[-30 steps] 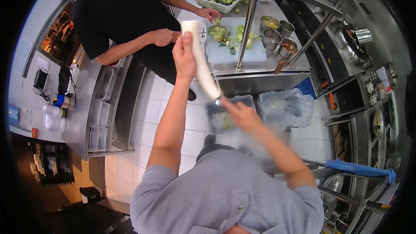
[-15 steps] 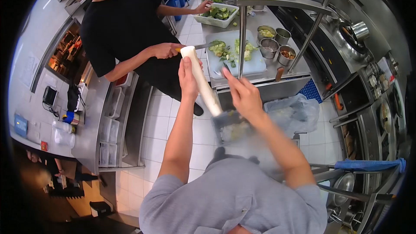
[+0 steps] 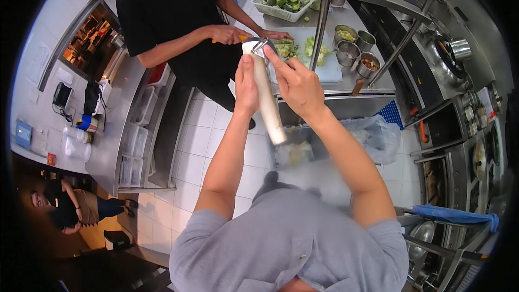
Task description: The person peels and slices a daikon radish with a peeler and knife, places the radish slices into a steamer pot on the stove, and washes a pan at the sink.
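Observation:
A long white radish (image 3: pixel 268 105) slants across the middle of the view, its lower tip hanging over a container of scraps (image 3: pixel 289 157). Closed around its upper part is my left hand (image 3: pixel 247 87), thumb along the side. My right hand (image 3: pixel 300 85) grips a peeler (image 3: pixel 260 45), whose metal head lies at the radish's top end. The peeler's handle is mostly hidden by my fingers.
Opposite me, a person in black (image 3: pixel 167 16) holds a yellow-handled knife (image 3: pixel 238 39) over greens on a white cutting board (image 3: pixel 330 75). A basket of greens (image 3: pixel 282 13), metal pots (image 3: pixel 347 53) and a shelf post (image 3: pixel 320 27) stand nearby. Another person (image 3: pixel 67 203) is at lower left.
My right hand has moved up and left, bringing the peeler onto the radish's top end. The radish has shifted slightly right. The other person's free hand has gone from the basket to the board.

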Action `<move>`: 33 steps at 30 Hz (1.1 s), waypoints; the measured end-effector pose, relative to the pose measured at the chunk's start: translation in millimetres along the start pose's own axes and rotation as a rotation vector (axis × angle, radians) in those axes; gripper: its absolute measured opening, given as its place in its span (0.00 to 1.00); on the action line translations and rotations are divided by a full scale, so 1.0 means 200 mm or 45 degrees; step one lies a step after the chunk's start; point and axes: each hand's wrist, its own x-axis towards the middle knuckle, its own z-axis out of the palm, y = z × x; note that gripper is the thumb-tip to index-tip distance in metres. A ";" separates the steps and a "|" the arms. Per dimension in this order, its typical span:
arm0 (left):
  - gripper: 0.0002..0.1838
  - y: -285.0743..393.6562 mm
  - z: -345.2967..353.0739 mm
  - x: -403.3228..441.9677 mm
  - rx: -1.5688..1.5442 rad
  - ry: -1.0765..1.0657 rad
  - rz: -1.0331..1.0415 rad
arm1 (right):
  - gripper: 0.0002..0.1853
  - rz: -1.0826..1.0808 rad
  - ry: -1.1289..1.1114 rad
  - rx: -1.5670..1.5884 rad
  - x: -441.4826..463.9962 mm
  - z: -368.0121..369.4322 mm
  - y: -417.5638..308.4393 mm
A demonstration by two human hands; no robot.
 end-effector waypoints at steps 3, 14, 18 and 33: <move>0.25 0.00 0.02 0.00 0.041 0.010 -0.022 | 0.35 0.057 -0.064 -0.004 -0.05 0.00 -0.02; 0.34 0.03 0.01 0.09 0.049 0.121 0.080 | 0.34 0.091 -0.220 0.018 -0.32 -0.06 -0.01; 0.37 0.06 -0.06 0.14 0.155 0.076 0.166 | 0.35 0.133 -0.528 0.011 -0.76 -0.09 0.01; 0.41 -0.09 0.01 0.11 -0.193 -0.099 0.086 | 0.32 0.201 -0.052 0.106 -0.02 -0.16 -0.04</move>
